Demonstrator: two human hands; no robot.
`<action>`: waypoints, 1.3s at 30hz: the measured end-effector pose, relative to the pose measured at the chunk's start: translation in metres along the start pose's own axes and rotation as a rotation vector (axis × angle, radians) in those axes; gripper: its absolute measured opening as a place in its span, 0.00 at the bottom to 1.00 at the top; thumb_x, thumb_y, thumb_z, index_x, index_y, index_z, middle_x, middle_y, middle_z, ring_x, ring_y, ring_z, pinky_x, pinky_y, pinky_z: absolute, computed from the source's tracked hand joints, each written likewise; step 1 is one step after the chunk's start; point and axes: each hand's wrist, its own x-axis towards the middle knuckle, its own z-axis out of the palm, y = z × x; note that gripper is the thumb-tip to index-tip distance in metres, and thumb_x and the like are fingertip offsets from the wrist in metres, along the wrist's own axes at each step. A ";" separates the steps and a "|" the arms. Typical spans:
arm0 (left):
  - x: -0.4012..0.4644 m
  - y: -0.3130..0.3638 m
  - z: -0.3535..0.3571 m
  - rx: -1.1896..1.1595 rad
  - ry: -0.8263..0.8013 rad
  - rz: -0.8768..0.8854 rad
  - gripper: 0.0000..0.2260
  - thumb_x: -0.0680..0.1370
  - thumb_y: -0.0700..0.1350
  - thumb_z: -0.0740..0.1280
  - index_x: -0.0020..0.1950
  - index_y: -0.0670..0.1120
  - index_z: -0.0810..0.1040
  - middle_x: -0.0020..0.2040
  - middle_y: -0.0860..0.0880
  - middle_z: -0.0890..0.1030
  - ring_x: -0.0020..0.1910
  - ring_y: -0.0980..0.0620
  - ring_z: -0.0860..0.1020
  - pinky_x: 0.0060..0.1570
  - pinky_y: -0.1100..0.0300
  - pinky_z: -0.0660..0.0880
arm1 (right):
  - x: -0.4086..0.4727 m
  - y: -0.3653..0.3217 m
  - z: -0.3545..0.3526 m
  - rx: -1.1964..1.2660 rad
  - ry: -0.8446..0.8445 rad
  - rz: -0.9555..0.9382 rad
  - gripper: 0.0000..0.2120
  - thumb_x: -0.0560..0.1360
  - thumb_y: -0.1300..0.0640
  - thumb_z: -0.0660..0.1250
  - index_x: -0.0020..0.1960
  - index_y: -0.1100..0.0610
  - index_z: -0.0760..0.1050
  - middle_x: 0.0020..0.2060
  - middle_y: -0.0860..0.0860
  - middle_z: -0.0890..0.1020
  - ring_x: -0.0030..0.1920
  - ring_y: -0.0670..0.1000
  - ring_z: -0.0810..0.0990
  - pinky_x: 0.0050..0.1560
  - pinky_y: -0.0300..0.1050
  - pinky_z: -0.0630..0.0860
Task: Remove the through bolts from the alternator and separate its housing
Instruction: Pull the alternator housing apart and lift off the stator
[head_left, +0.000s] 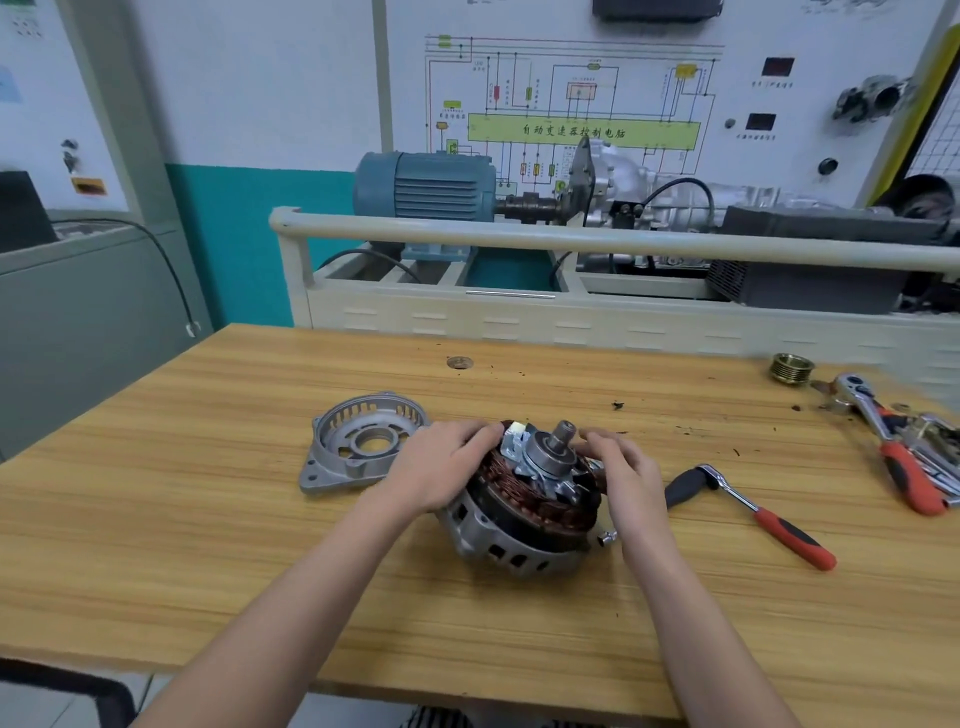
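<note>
The opened alternator (524, 519) sits mid-table on its rear aluminium housing, with copper stator windings, rotor and shaft (563, 434) facing up. My left hand (441, 467) grips the stator's left rim, fingers curled over the windings. My right hand (623, 473) holds the right rim, fingertips beside the shaft bearing. The detached front housing (358, 447), a silver slotted bowl, lies open side up just left of my left hand. A bolt end (607, 538) sticks out at the lower right of the housing.
A ratchet with a red-black handle (753, 506) lies right of the alternator. More red-handled tools (904, 452) and a brass pulley (790, 368) sit at the table's far right. A trainer bench with a blue motor (423, 184) stands behind the wooden table (208, 519).
</note>
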 end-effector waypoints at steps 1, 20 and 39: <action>0.004 -0.003 -0.002 -0.055 -0.028 -0.007 0.25 0.73 0.65 0.47 0.42 0.52 0.79 0.42 0.53 0.82 0.43 0.53 0.78 0.48 0.55 0.72 | 0.003 0.001 -0.001 -0.019 0.009 -0.008 0.10 0.78 0.51 0.63 0.53 0.54 0.80 0.45 0.39 0.81 0.49 0.37 0.76 0.43 0.35 0.68; -0.015 -0.043 -0.015 -0.711 -0.031 -0.314 0.18 0.77 0.63 0.61 0.57 0.54 0.81 0.54 0.56 0.84 0.57 0.55 0.80 0.57 0.59 0.75 | 0.025 0.006 0.012 -0.129 -0.772 -0.076 0.53 0.53 0.38 0.82 0.73 0.40 0.61 0.71 0.45 0.67 0.69 0.47 0.69 0.69 0.50 0.68; -0.047 -0.020 0.002 -0.581 0.019 -0.019 0.53 0.53 0.56 0.81 0.73 0.53 0.60 0.64 0.62 0.71 0.62 0.67 0.72 0.57 0.73 0.70 | 0.007 0.004 0.005 -0.158 -0.613 -0.173 0.53 0.49 0.46 0.83 0.71 0.47 0.67 0.65 0.45 0.75 0.65 0.46 0.74 0.65 0.45 0.72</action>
